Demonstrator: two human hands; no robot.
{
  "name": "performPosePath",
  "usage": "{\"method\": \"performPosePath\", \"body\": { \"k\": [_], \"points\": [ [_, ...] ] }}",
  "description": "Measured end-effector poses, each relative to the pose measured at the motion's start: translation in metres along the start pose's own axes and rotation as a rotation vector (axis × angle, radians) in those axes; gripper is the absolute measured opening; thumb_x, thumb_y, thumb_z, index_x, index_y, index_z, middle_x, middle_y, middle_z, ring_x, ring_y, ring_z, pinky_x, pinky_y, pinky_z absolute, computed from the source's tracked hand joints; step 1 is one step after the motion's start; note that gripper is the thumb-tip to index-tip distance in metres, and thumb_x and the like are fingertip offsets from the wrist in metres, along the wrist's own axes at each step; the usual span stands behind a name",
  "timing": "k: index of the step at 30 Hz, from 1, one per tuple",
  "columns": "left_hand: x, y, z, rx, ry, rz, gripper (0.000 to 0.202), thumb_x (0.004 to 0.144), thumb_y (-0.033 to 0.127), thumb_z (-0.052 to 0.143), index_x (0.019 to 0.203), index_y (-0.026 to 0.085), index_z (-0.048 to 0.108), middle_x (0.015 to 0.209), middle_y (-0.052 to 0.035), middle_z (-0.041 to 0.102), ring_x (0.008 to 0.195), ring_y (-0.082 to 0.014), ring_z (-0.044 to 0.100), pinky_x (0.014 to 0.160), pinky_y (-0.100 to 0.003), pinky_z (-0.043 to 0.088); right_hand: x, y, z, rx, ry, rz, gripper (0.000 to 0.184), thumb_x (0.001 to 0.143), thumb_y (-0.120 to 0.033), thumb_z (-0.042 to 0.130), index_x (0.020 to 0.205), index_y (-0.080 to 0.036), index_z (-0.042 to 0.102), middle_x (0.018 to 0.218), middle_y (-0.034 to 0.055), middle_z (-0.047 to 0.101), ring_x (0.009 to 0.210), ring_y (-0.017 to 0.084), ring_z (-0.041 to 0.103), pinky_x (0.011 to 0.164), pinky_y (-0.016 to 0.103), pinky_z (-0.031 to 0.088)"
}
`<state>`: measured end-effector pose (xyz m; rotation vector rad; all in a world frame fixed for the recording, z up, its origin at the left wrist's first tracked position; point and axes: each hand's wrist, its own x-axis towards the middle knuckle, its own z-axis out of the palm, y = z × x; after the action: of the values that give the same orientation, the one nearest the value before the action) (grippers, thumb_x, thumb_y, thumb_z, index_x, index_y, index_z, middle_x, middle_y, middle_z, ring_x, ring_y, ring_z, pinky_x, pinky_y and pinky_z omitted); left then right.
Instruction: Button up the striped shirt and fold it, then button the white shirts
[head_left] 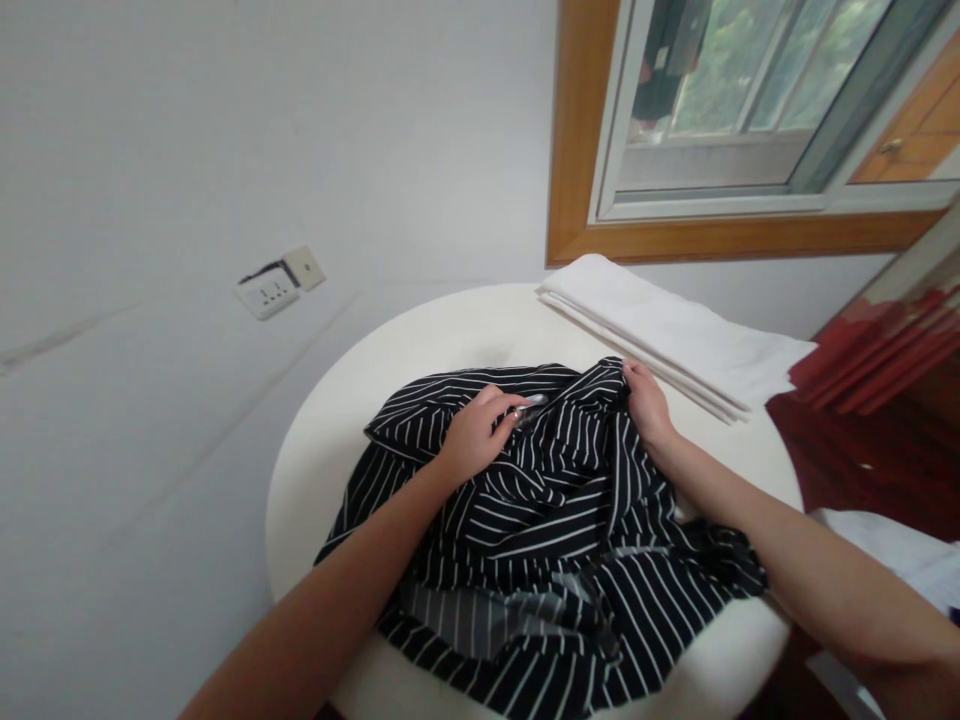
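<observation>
A black garment with white stripes (540,520) lies rumpled over the round white table (307,500), its folds bunched and its exact kind hard to tell. My left hand (480,435) rests on the upper middle of the cloth, thumb and fingers pinched around a small shiny whitish piece (534,400) that sits among the folds. What that piece is, I cannot make out. At the garment's upper right edge, my right hand (646,400) is closed on a bunched, raised part of the striped fabric, thumb on top.
Folded white cloth (667,330) lies at the table's back right. Behind are a white wall with a socket (268,292) and a wood-framed window (735,235). Red fabric (892,340) hangs at the right, with more white cloth (892,550) below it.
</observation>
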<state>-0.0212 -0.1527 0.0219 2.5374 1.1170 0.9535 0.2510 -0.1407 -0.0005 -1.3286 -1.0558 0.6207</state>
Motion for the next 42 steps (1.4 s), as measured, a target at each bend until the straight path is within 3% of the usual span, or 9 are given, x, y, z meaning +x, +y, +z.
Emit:
{"method": "performPosePath", "body": {
  "k": [5,11,16,22,29,35,38,40,42],
  "points": [
    [-0.001,0.003,-0.005,0.091,-0.081,0.178,0.033,0.081,0.006,0.046,0.098,0.025,0.068,0.117,-0.0046,0.060,0.110,-0.0217,0.051,0.096,-0.044,0.040,-0.002,-0.005,0.001,0.022,0.034,-0.028,0.034,0.079,-0.055,0.049,0.089,-0.024,0.058,0.093,0.0028,0.063,0.095,0.023,0.056,0.089,0.036,0.041],
    [-0.003,0.009,-0.011,-0.071,-0.216,0.241,0.021,0.086,0.020,0.051,0.103,0.024,0.064,0.101,-0.0014,0.067,0.100,-0.0173,0.057,0.105,-0.045,0.032,-0.001,-0.002,0.001,0.042,0.016,-0.014,0.030,0.080,-0.051,0.051,0.091,-0.024,0.058,0.097,0.0027,0.062,0.099,0.023,0.054,0.096,0.039,0.037],
    [-0.003,0.004,-0.008,-0.149,-0.272,0.206,0.019,0.090,0.025,0.050,0.104,0.022,0.062,0.096,-0.0041,0.067,0.095,-0.0174,0.059,0.091,-0.038,0.044,0.001,0.001,0.000,0.060,0.001,-0.004,0.031,0.079,-0.052,0.051,0.089,-0.024,0.058,0.092,0.0017,0.062,0.094,0.023,0.055,0.093,0.037,0.039],
    [-0.004,0.003,-0.006,-0.080,-0.170,0.194,0.019,0.090,0.035,0.054,0.100,0.022,0.063,0.096,-0.0032,0.068,0.092,-0.0170,0.062,0.085,-0.034,0.046,0.000,-0.002,0.001,0.052,-0.004,0.008,0.033,0.077,-0.054,0.053,0.085,-0.023,0.059,0.087,0.0007,0.063,0.090,0.022,0.055,0.088,0.034,0.041],
    [-0.005,0.005,-0.004,0.070,0.101,0.172,0.021,0.090,0.036,0.055,0.091,0.019,0.067,0.087,-0.0028,0.072,0.080,-0.0159,0.064,0.076,-0.031,0.048,-0.003,-0.007,0.002,0.028,0.025,-0.003,0.034,0.076,-0.053,0.053,0.084,-0.022,0.061,0.086,0.0004,0.064,0.091,0.021,0.056,0.087,0.032,0.041],
    [-0.005,0.010,-0.004,0.118,0.163,0.126,0.021,0.091,0.033,0.053,0.089,0.019,0.069,0.083,-0.0036,0.072,0.076,-0.0165,0.065,0.072,-0.031,0.049,-0.001,0.000,0.003,-0.002,0.008,-0.024,0.031,0.082,-0.049,0.048,0.091,-0.021,0.060,0.090,0.0026,0.064,0.094,0.022,0.057,0.091,0.038,0.042],
    [-0.005,0.009,-0.002,0.072,0.136,0.100,0.020,0.090,0.032,0.053,0.090,0.019,0.069,0.085,-0.0040,0.072,0.079,-0.0169,0.064,0.074,-0.031,0.049,-0.009,-0.012,0.002,-0.122,0.017,-0.228,0.034,0.087,-0.043,0.047,0.112,-0.022,0.056,0.111,0.0074,0.061,0.100,0.024,0.057,0.091,0.044,0.044],
    [-0.005,0.008,0.002,-0.011,0.086,0.089,0.019,0.091,0.031,0.052,0.092,0.019,0.068,0.088,-0.0039,0.071,0.083,-0.0167,0.064,0.078,-0.031,0.048,-0.020,-0.028,0.002,-0.273,-0.023,-0.494,0.040,0.088,-0.037,0.051,0.126,-0.026,0.049,0.129,0.0089,0.053,0.114,0.026,0.051,0.097,0.049,0.040],
    [-0.005,0.005,0.007,-0.112,0.023,0.087,0.019,0.091,0.030,0.052,0.092,0.019,0.067,0.089,-0.0036,0.069,0.085,-0.0164,0.062,0.080,-0.031,0.047,-0.035,-0.046,0.005,-0.420,-0.157,-0.740,0.040,0.088,-0.031,0.052,0.128,-0.031,0.049,0.135,0.0055,0.051,0.126,0.027,0.043,0.106,0.054,0.030]
  ]
}}
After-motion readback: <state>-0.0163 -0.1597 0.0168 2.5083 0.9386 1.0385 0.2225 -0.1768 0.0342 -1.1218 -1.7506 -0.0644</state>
